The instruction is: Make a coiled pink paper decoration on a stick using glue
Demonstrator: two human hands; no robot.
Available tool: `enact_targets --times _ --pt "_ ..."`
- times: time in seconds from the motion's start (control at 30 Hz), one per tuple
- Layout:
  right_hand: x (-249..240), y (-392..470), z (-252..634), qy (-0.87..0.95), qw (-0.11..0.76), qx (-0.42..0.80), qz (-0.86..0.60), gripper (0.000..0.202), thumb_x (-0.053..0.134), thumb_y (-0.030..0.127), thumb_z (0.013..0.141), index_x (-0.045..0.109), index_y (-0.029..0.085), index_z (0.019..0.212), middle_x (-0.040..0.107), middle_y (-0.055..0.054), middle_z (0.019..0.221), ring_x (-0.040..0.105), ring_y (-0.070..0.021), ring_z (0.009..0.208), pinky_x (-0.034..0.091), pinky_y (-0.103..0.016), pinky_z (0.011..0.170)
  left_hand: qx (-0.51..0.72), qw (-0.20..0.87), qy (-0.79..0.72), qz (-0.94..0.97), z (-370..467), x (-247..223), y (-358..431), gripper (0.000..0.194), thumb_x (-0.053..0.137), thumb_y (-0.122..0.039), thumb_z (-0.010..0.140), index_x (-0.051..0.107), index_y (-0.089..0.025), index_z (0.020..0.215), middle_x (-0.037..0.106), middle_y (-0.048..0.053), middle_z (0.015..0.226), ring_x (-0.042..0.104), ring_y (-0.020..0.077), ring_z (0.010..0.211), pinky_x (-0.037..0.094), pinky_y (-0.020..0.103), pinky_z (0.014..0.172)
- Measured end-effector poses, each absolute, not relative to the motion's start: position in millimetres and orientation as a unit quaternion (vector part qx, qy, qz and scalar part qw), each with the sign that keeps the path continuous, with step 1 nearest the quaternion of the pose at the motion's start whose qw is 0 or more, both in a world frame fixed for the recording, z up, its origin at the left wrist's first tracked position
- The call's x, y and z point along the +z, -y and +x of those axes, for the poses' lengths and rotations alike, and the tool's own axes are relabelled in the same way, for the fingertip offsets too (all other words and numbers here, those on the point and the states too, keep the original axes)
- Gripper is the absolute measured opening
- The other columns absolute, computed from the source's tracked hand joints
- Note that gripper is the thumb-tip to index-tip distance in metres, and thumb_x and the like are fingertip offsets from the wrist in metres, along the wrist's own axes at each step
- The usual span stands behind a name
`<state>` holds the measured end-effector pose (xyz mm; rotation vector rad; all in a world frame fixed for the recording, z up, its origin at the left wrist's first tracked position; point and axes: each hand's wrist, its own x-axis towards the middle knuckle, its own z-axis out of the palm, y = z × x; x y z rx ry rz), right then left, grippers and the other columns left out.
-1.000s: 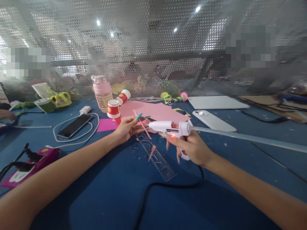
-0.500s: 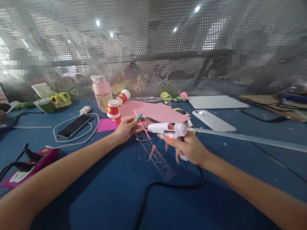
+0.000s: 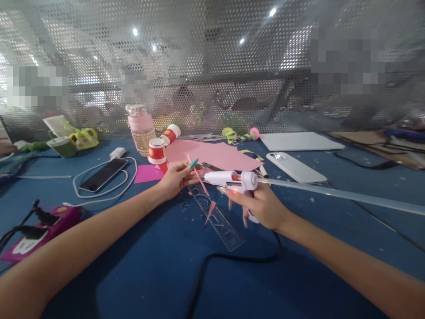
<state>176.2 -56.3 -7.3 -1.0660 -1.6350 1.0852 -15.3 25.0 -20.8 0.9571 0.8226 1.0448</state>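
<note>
Closed around a white hot glue gun (image 3: 226,178), my right hand (image 3: 265,206) holds it with the nozzle pointing left. A red light glows on its body, and a long clear glue stick (image 3: 332,194) sticks out of the back. My left hand (image 3: 177,179) pinches a narrow pink paper strip (image 3: 201,179) right at the nozzle tip. Whether the nozzle touches the strip, I cannot tell. Beneath both hands lies a clear plastic stencil ruler (image 3: 219,219), with a small pink paper scrap (image 3: 210,212) on it.
Pink paper sheets (image 3: 212,153) lie behind my hands, beside red and white paper cups (image 3: 157,151) and a pink bottle (image 3: 141,128). To the left are a black phone (image 3: 103,175) and a purple power strip (image 3: 43,232). A white phone (image 3: 295,167) lies right; the gun's black cord (image 3: 226,257) crosses the front.
Almost nothing differs. The glue gun and the pink strip stay in nearly the same place, with only a slight shift of both hands.
</note>
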Motion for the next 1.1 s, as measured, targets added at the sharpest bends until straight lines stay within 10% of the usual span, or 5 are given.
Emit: enact_targets --times 1.1 --pt "-5.9 56.6 172.8 0.703 0.448 0.354 -0.424 0.016 0.058 0.028 0.074 0.068 0.021 0.084 0.057 0.0 0.055 0.056 -0.0156 0.055 0.047 -0.026 0.045 0.469 0.684 -0.357 0.43 -14.6 -18.5 -23.0 0.024 0.044 -0.001 0.082 0.064 -0.011 0.075 0.069 0.006 0.069 0.067 0.0135 0.061 0.054 0.022 0.058"
